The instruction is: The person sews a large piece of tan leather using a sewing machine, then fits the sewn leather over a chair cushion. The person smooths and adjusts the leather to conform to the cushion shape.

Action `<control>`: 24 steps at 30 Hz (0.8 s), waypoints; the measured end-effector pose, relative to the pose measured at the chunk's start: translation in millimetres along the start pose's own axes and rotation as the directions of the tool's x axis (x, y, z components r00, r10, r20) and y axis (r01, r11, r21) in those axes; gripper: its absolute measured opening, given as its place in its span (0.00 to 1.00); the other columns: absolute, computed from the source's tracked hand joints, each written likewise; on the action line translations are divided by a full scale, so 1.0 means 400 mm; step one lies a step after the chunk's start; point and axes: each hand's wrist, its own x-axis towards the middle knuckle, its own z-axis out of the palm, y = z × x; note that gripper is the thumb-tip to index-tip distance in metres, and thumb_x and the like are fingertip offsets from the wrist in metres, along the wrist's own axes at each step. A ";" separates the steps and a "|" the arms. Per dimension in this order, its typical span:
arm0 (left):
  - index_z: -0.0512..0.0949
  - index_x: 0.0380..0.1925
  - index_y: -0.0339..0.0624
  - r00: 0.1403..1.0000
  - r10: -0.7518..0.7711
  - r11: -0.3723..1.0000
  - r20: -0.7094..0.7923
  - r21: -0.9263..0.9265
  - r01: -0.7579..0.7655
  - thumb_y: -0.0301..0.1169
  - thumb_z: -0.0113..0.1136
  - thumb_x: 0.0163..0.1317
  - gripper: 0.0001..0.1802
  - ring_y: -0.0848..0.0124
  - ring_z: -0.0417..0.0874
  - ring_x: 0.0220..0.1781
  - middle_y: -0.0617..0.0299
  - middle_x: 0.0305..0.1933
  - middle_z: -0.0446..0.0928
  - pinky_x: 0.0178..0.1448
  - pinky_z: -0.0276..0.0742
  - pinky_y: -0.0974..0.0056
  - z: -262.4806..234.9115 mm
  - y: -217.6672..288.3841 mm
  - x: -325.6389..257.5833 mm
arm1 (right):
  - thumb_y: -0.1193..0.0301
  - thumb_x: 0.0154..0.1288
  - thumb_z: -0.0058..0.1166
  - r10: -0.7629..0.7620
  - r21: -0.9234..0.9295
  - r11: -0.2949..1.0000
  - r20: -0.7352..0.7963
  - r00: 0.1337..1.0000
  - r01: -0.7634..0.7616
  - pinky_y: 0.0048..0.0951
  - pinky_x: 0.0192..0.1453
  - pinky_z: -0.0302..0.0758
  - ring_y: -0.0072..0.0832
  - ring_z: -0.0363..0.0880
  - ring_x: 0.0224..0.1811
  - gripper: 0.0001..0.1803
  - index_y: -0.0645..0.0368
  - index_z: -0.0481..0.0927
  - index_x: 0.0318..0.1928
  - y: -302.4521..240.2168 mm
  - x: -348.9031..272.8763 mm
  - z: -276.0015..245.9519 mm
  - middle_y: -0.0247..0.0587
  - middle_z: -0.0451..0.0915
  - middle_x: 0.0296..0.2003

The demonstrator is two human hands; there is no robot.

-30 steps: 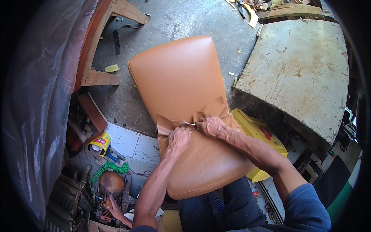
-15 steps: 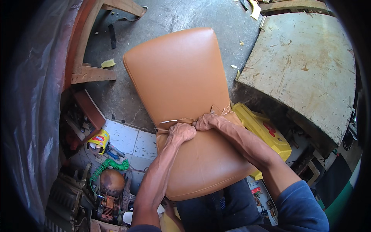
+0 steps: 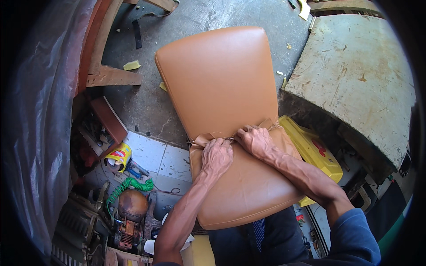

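Observation:
A chair with tan leather-like upholstery stands before me, its broad backrest [image 3: 222, 75] leaning away and its rounded seat [image 3: 248, 195] over my lap. Along the crease between them runs a loose, wrinkled edge of the tan cover [image 3: 205, 139], with frayed bits at both ends. My left hand [image 3: 217, 156] is closed on this edge, left of the middle, its fingertips tucked into the crease. Close by on the right, my right hand [image 3: 254, 141] pinches the same edge with curled fingers. Folded material pokes up just beyond its knuckles. The fingertips of both hands are partly hidden.
A yellow plastic case [image 3: 313, 150] lies right of the seat, below a worn pale board [image 3: 350, 80]. To the left are a compressor [image 3: 132, 208], a green coiled hose [image 3: 128, 186], a yellow can [image 3: 120, 155] and a wooden frame [image 3: 113, 76]. Foam scraps [image 3: 132, 65] litter the floor.
The whole scene sits slightly farther right in view. My left hand has gone from a tight fist to a looser grip with fingers reaching into the crease, and the cover edge beside it bunches up more.

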 end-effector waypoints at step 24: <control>0.85 0.57 0.32 0.675 -0.151 0.981 0.722 0.023 0.195 0.39 0.38 0.75 0.29 0.45 0.87 0.63 0.41 0.65 0.83 0.68 0.79 0.46 0.032 -0.029 0.188 | 0.52 0.82 0.44 -0.148 0.270 0.958 0.185 0.971 0.095 0.50 0.55 0.86 0.50 0.90 0.53 0.24 0.55 0.88 0.48 0.128 0.100 0.108 0.65 0.88 0.50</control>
